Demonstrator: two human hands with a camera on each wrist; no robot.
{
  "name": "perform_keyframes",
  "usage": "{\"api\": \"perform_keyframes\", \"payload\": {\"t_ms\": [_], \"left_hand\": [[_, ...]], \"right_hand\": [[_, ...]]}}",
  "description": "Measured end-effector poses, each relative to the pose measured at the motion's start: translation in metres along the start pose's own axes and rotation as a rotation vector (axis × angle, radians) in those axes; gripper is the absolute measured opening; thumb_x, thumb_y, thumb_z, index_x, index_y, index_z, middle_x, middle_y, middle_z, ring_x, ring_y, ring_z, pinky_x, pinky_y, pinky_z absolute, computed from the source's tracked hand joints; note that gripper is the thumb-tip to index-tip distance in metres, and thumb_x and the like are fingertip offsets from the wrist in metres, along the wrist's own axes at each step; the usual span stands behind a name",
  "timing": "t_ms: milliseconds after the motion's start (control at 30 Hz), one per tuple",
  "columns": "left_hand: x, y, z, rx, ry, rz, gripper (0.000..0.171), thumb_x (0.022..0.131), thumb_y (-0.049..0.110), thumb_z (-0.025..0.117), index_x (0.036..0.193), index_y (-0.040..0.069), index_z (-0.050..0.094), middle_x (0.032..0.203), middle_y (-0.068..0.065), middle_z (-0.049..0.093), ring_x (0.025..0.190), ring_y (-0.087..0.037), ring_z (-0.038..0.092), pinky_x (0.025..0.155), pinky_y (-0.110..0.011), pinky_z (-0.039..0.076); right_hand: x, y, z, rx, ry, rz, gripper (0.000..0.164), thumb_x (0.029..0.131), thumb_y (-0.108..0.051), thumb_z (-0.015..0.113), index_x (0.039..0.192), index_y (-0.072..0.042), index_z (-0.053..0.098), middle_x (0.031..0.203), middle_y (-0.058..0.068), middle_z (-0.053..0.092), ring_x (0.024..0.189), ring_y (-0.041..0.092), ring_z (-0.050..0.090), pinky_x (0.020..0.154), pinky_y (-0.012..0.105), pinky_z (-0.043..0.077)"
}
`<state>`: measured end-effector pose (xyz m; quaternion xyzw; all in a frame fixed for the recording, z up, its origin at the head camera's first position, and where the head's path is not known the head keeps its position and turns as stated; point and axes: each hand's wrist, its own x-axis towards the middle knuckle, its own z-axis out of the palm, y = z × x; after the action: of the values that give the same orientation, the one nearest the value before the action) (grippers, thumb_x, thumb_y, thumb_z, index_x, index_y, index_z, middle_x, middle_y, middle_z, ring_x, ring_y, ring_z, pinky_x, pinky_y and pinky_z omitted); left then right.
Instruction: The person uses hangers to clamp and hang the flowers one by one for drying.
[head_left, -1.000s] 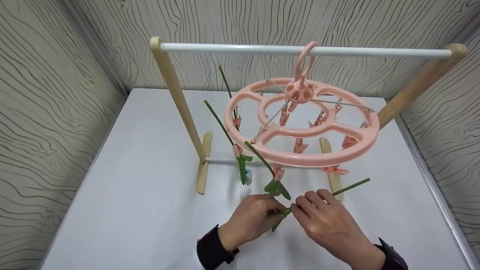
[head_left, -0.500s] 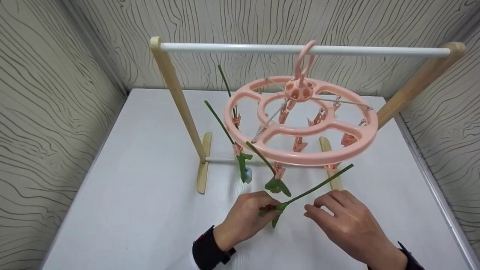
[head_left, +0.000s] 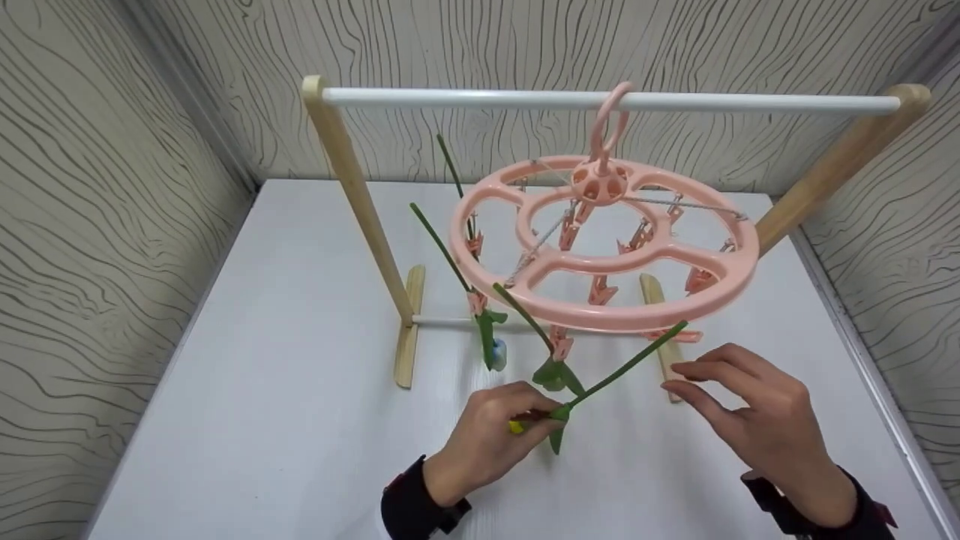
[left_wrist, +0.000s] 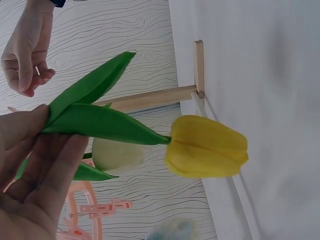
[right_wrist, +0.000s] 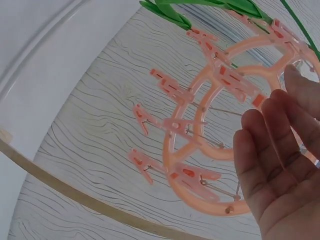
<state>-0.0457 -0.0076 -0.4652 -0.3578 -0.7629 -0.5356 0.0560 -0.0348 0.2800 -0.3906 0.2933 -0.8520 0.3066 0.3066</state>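
Observation:
My left hand [head_left: 491, 435] pinches an artificial yellow tulip [left_wrist: 207, 147] by the green leaves at the stem's base, thumb against fingertips. In the head view its bare green stem [head_left: 630, 365] slants up to the right, its end by the hanger's front rim. My right hand [head_left: 757, 420] is off to the right with loosely bent fingers and nothing in them. Nearest to it is a pink clip [head_left: 679, 335] at the hanger's front right. The round pink clip hanger [head_left: 622, 319] holds several upside-down tulips, including a pale one [left_wrist: 117, 155] and a blue-white one [head_left: 499, 355].
A white rail [head_left: 465, 97] on wooden posts [head_left: 352, 191] carries the hanger by its hook [head_left: 611, 124]. The rack's wooden feet [head_left: 409, 326] stand on the white table [head_left: 300, 420]. Patterned walls [head_left: 450, 45] enclose the back and sides.
My right hand has let go of the tulip stem and moved right and slightly up. The stem now tilts more steeply, while my left hand keeps its pinch on the tulip.

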Motion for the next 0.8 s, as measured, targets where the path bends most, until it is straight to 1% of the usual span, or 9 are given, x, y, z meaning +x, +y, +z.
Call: {"api": "perform_keyframes", "payload": {"t_ms": [33,133,167,267,333,467,533,733,800], "left_hand": [[0.0,0.0,0.0,-0.003,0.006,0.004,0.012,0.084,0.007,0.077,0.095,0.01,0.075,0.088,0.006,0.069,0.079,0.007,0.062,0.066,-0.01,0.052],[0.0,0.001,0.0,-0.012,0.021,0.006,0.011,0.085,0.009,0.077,0.096,0.009,0.074,0.088,0.006,0.07,0.08,0.006,0.062,0.066,-0.011,0.053],[0.001,0.001,0.0,-0.017,0.024,0.007,0.011,0.085,0.009,0.077,0.096,0.009,0.074,0.089,0.006,0.07,0.08,0.006,0.062,0.066,-0.011,0.053],[0.001,0.003,0.0,-0.034,0.035,0.001,0.012,0.085,0.01,0.076,0.097,0.009,0.074,0.09,0.005,0.07,0.082,0.005,0.063,0.067,-0.012,0.053],[0.001,0.003,0.0,-0.044,0.039,-0.002,0.012,0.086,0.01,0.075,0.098,0.009,0.074,0.091,0.005,0.07,0.083,0.004,0.063,0.067,-0.013,0.054],[0.001,0.004,0.0,-0.053,0.049,0.0,0.012,0.086,0.01,0.075,0.098,0.009,0.073,0.092,0.004,0.07,0.084,0.003,0.064,0.067,-0.014,0.054],[0.002,0.004,0.0,-0.059,0.051,0.003,0.013,0.086,0.01,0.075,0.099,0.009,0.073,0.092,0.003,0.071,0.085,0.002,0.064,0.068,-0.014,0.054],[0.003,0.004,0.0,-0.067,0.057,0.013,0.014,0.085,0.008,0.076,0.099,0.008,0.073,0.093,0.002,0.07,0.085,0.001,0.065,0.069,-0.015,0.054],[0.003,0.004,0.0,-0.068,0.057,0.015,0.015,0.085,0.009,0.075,0.1,0.008,0.073,0.093,0.002,0.07,0.085,0.001,0.065,0.069,-0.015,0.054]], "right_hand": [[0.001,0.003,-0.002,0.017,-0.005,0.035,0.011,0.079,-0.016,0.083,0.085,-0.009,0.076,0.08,-0.003,0.067,0.072,0.004,0.062,0.066,0.008,0.048],[0.006,0.011,-0.005,0.119,0.018,0.095,0.027,0.065,0.007,0.086,0.087,-0.006,0.076,0.08,0.003,0.069,0.075,0.005,0.064,0.069,0.008,0.049],[0.008,0.013,-0.006,0.164,0.031,0.103,0.03,0.064,0.011,0.084,0.089,-0.003,0.075,0.08,0.006,0.069,0.076,0.007,0.064,0.071,0.009,0.05],[0.015,0.016,-0.005,0.329,0.059,0.12,0.028,0.069,0.014,0.08,0.095,0.009,0.071,0.083,0.015,0.068,0.08,0.012,0.066,0.075,0.014,0.053],[0.021,0.017,-0.003,0.459,0.074,0.12,0.029,0.073,0.014,0.078,0.099,0.016,0.067,0.089,0.021,0.067,0.085,0.017,0.067,0.078,0.018,0.054],[0.029,0.019,0.001,0.612,0.085,0.117,0.038,0.077,0.006,0.078,0.107,0.021,0.061,0.102,0.025,0.066,0.093,0.02,0.068,0.083,0.023,0.054],[0.032,0.019,0.002,0.626,0.084,0.117,0.042,0.077,0.002,0.079,0.109,0.021,0.06,0.104,0.024,0.066,0.095,0.019,0.068,0.084,0.023,0.054],[0.038,0.018,0.003,0.549,0.072,0.131,0.045,0.076,0.0,0.08,0.111,0.02,0.061,0.103,0.02,0.068,0.096,0.015,0.068,0.085,0.023,0.053],[0.041,0.017,0.003,0.56,0.069,0.125,0.046,0.076,-0.002,0.08,0.111,0.02,0.061,0.102,0.02,0.069,0.096,0.015,0.068,0.085,0.023,0.053]]}}
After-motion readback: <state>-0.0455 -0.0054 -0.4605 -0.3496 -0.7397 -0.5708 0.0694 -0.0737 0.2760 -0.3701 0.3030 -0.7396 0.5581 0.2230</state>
